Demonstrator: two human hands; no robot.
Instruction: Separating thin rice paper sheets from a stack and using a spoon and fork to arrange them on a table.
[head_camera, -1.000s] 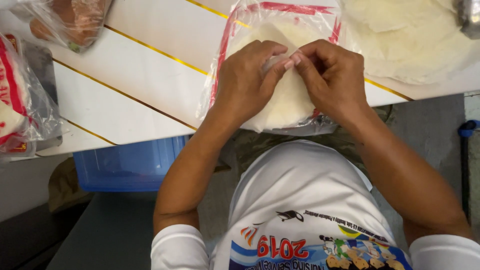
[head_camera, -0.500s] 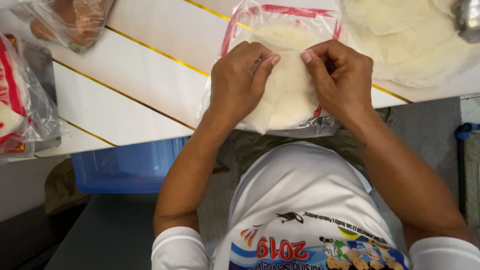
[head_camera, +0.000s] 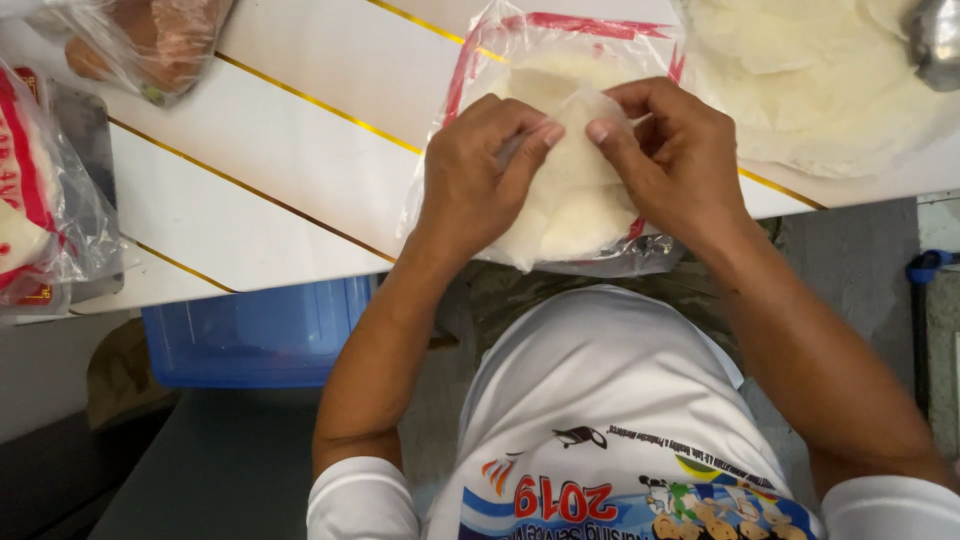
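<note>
A clear plastic bag with red trim (head_camera: 470, 60) lies on the white table (head_camera: 300, 160) and holds a stack of thin, pale round wrappers (head_camera: 570, 210). My left hand (head_camera: 475, 180) and my right hand (head_camera: 670, 150) rest on the stack. The fingertips of both hands pinch the edge of the top wrapper (head_camera: 575, 120) and lift it a little off the pile.
More pale wrappers lie spread out (head_camera: 810, 80) at the top right, with a metal object (head_camera: 935, 40) at the corner. Bagged food (head_camera: 150, 40) sits at top left and a red and white packet (head_camera: 40, 200) at the left edge. A blue plastic bin (head_camera: 260, 330) stands under the table.
My fingers were pinched together, then spread apart on the stack. Now both hands pinch the top wrapper's edge and lift it.
</note>
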